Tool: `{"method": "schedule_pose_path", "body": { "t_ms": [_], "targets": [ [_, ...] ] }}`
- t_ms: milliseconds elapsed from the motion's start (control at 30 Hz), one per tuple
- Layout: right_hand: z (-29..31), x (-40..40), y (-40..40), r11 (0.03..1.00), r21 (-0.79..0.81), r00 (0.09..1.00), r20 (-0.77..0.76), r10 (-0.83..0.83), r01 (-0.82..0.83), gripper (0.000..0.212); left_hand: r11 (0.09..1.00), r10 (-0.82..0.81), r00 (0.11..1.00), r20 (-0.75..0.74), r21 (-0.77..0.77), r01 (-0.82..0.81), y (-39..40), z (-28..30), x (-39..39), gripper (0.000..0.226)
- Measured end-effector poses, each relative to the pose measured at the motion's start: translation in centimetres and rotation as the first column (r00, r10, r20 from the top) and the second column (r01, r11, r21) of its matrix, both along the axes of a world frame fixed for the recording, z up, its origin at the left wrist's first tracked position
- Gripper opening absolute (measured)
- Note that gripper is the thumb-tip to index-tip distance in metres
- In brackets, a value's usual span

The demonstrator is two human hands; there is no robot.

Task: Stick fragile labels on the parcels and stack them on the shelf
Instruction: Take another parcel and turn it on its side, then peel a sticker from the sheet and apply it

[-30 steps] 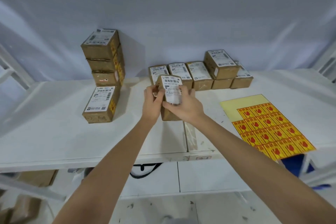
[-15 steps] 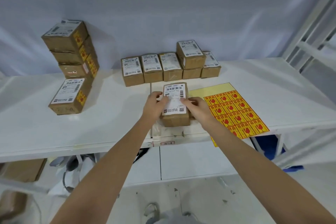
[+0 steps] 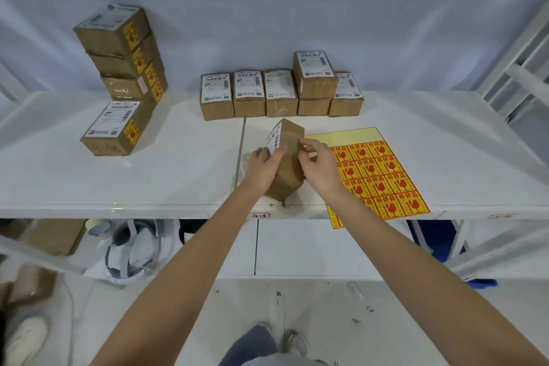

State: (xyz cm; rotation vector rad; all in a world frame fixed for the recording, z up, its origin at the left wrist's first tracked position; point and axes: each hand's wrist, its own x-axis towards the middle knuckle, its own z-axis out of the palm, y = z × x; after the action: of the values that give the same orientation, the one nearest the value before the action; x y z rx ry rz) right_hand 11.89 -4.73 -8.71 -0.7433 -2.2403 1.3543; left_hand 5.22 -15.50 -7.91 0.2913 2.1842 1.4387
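A brown cardboard parcel (image 3: 289, 157) with a white shipping label stands tipped on its edge near the front of the white shelf (image 3: 178, 175). My left hand (image 3: 263, 168) grips its label side. My right hand (image 3: 319, 168) rests against its plain brown side, fingers curled. A yellow sheet of red fragile labels (image 3: 377, 175) lies flat just right of the parcel, overhanging the front edge. Several unlabelled parcels (image 3: 279, 95) sit in a row at the back. A stack of parcels with fragile labels (image 3: 124, 50) stands at the back left, with one more labelled parcel (image 3: 117, 128) in front of it.
A white frame (image 3: 517, 62) rises at the right. Below the shelf lie a white headset (image 3: 127, 249), cardboard boxes (image 3: 53, 235) and a blue object (image 3: 436, 241). My shoes and trouser leg show at the bottom.
The parcel came down from in front of the row to the shelf front, lay flat, and is now tipped onto its side. My right hand shifted from its top to its brown side.
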Motion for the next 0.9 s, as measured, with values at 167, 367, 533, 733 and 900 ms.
{"method": "schedule_pose_path", "body": {
  "t_ms": [167, 367, 533, 733, 900],
  "targets": [
    [0.5, -0.6, -0.3, 0.995, -0.038, 0.995, -0.026, 0.096, -0.097, 0.032, 0.995, -0.010, 0.996, 0.094, 0.096, 0.001, -1.5, 0.0, -0.3, 0.072],
    [0.5, -1.0, -1.0, 0.988, 0.012, 0.988, -0.016, 0.156, -0.156, 0.032, 0.987, -0.024, 0.995, 0.099, 0.160, 0.008, -2.8, -1.2, -1.1, 0.056],
    [0.4, -1.2, -1.0, 0.976, 0.117, 0.983, -0.003, 0.184, -0.182, 0.031, 0.978, -0.050, 0.997, -0.052, 0.200, 0.059, -2.8, -1.3, -1.4, 0.047],
    [0.2, -1.0, -1.1, 0.973, 0.161, 0.986, 0.011, 0.166, -0.166, 0.026, 0.991, -0.129, 0.941, -0.312, 0.003, 0.137, -3.4, -2.0, -2.1, 0.040],
    [0.7, -0.5, -1.2, 0.963, 0.223, 0.987, -0.017, 0.162, -0.154, 0.021, 0.987, -0.154, 0.890, -0.428, -0.105, 0.120, -4.0, -0.9, -2.4, 0.038]
  ]
}}
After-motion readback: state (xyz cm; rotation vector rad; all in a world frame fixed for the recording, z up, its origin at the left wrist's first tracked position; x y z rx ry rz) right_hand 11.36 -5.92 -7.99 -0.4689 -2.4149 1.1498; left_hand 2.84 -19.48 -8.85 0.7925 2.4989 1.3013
